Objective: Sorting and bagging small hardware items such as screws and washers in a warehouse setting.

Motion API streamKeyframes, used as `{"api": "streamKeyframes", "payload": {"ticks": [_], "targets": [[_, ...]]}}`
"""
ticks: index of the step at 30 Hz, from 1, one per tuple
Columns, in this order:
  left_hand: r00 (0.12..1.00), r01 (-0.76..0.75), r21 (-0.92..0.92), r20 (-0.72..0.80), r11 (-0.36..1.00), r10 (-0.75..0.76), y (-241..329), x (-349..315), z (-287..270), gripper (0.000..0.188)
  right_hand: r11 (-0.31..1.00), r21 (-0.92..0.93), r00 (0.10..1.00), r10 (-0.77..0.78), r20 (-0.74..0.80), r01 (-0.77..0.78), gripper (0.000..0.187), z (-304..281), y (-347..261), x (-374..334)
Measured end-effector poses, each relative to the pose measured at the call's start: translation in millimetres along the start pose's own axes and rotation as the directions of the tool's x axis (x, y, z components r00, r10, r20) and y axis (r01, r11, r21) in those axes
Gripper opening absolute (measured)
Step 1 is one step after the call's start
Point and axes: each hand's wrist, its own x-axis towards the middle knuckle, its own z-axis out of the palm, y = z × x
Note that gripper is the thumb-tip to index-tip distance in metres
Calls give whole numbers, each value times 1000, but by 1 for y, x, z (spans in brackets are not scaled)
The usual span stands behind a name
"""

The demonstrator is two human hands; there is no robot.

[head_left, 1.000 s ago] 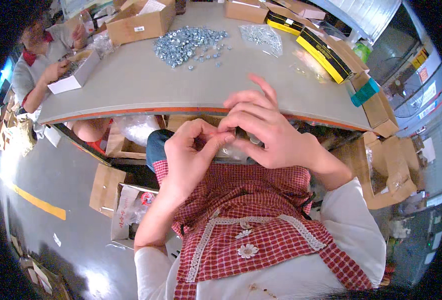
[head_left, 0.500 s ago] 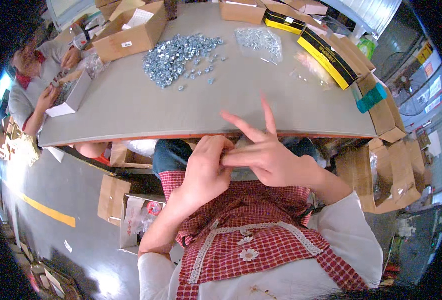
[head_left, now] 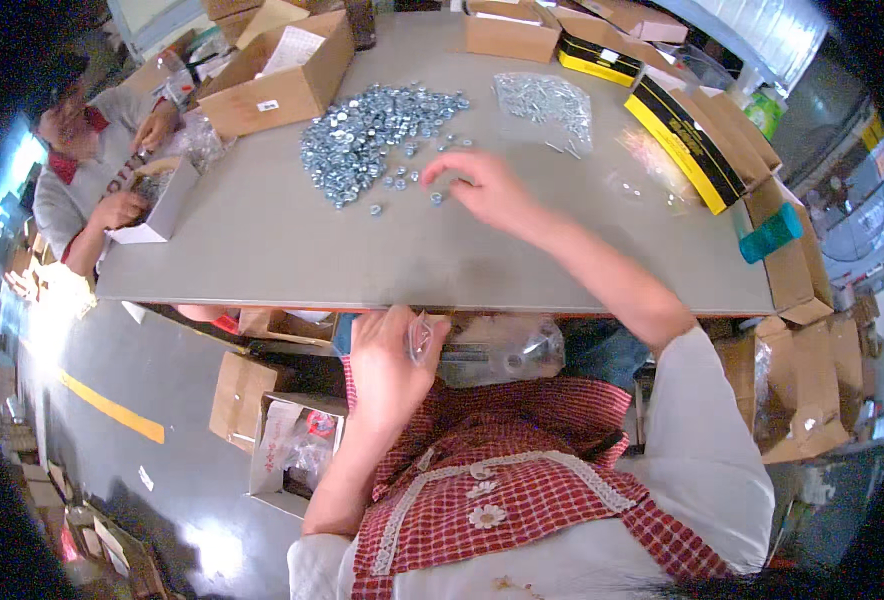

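Observation:
My left hand is closed at the table's near edge, around a small clear plastic bag that shows between thumb and fingers. Whatever the bag may contain cannot be made out. Over the table, my right hand reaches out with curved fingers, thumb and forefinger apart and nothing visible between them. Its fingertips are beside a few stray metal nuts. Just beyond lies a heap of shiny nuts. Farther right, a clear bag of thin metal pins or screws lies flat.
A co-worker's hands are at a white box on the left. A cardboard box stands behind the heap. Black-and-yellow boxes, a pale plastic bag and a teal roll line the right side. Cartons sit below.
My right hand has left my left hand and moved forward over the table to the loose nuts. My left hand stays near the edge, the clear bag now showing in it.

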Motion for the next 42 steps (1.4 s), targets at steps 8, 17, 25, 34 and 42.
{"api": "streamKeyframes", "payload": {"ticks": [8,17,25,34,42], "targets": [[845,531,-494,375,688,-382,-8,-35,6,29,937,-342,983,-6,181,69,61,10,31,11],[709,702,-693,661,164,-247,9,-4,-18,34,955,-261,989,-124,80,141,69,7,37,-14],[755,650,-621,595,437,-277,-5,-12,-11,20,965,-151,930,-154,334,215,67,-6,36,-27],[826,319,-312,555,895,-101,-50,-90,146,25,985,-92,950,-112,293,145,66,-31,1,-112],[832,207,-498,543,842,117,-25,-91,186,35,976,-176,980,-95,177,126,52,-37,-2,-143]]}}
